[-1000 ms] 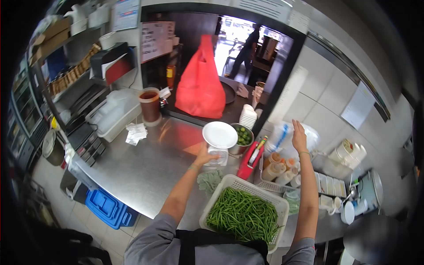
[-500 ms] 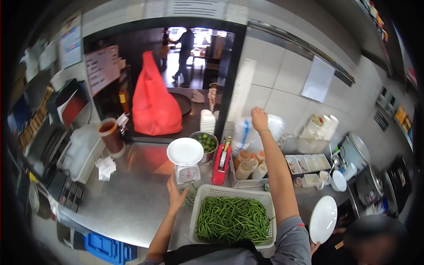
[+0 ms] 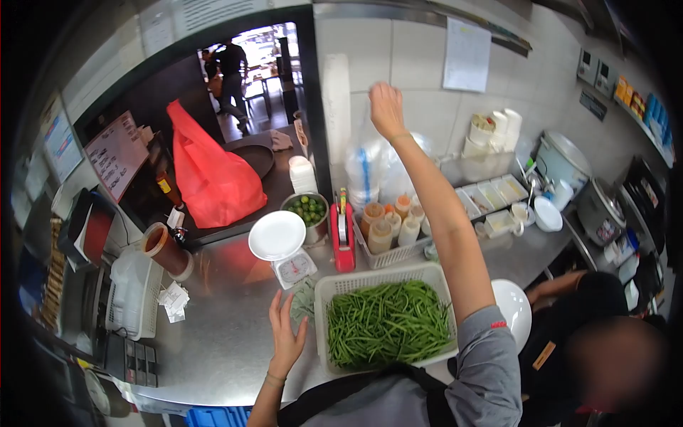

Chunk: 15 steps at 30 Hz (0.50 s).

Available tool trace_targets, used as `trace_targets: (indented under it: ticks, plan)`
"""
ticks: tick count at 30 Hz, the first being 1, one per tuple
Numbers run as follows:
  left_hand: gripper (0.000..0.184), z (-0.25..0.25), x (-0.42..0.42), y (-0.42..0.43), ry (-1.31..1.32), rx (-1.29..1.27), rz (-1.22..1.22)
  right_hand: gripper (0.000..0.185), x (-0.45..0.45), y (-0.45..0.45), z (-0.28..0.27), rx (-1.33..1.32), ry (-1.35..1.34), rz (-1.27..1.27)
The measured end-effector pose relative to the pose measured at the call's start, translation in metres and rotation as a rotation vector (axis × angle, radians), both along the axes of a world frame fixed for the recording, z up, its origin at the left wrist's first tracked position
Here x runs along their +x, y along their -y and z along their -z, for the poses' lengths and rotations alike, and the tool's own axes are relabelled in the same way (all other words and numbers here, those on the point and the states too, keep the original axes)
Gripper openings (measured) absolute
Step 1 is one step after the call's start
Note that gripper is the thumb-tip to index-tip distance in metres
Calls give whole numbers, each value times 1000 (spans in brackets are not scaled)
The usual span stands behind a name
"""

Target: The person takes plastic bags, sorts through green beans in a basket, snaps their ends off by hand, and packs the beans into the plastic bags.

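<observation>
My left hand (image 3: pixel 287 340) is open with spread fingers, above the steel counter beside a green cloth (image 3: pixel 304 299). A small scale (image 3: pixel 294 268) with a white round plate (image 3: pixel 277 235) on top stands just beyond it. My right hand (image 3: pixel 386 112) is raised in front of the tiled wall, fingers closed on what looks like thin clear plastic that hangs towards the plastic-wrapped items (image 3: pixel 364 171) below. A white basket (image 3: pixel 321 320) of green beans (image 3: pixel 388 322) sits near my body. Next to the scale are a red tape dispenser (image 3: pixel 343 238) and a metal pot of small green fruits (image 3: pixel 307 208).
A red bag (image 3: pixel 213 178) rests in the pass-through opening. Squeeze bottles (image 3: pixel 380 235) fill a basket under my right arm. At the lower right, a co-worker (image 3: pixel 569 341) is close, beside a white oval plate (image 3: pixel 511 313). A sauce container (image 3: pixel 167 250) stands left.
My right hand has risen from the plastic-wrapped items and closed. My left hand has moved off the scale and opened. The view has turned right, and the co-worker with the oval plate has come into view.
</observation>
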<state>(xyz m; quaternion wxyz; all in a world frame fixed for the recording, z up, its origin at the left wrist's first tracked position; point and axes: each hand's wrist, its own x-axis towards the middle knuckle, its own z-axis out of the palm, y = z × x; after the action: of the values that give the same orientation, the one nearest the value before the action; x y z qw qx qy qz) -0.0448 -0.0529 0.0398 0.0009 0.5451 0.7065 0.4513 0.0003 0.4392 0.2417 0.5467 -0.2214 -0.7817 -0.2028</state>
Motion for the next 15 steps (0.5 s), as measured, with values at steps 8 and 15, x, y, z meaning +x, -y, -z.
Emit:
trace_targets:
  ticks: [8, 15]
  plan:
    - [44, -63, 19, -70, -469, 205, -53, 14, 17, 145, -47, -317, -163, -552]
    - [47, -83, 23, -92, -630, 285, -37, 11, 60, 240, -15, -593, -125, -841]
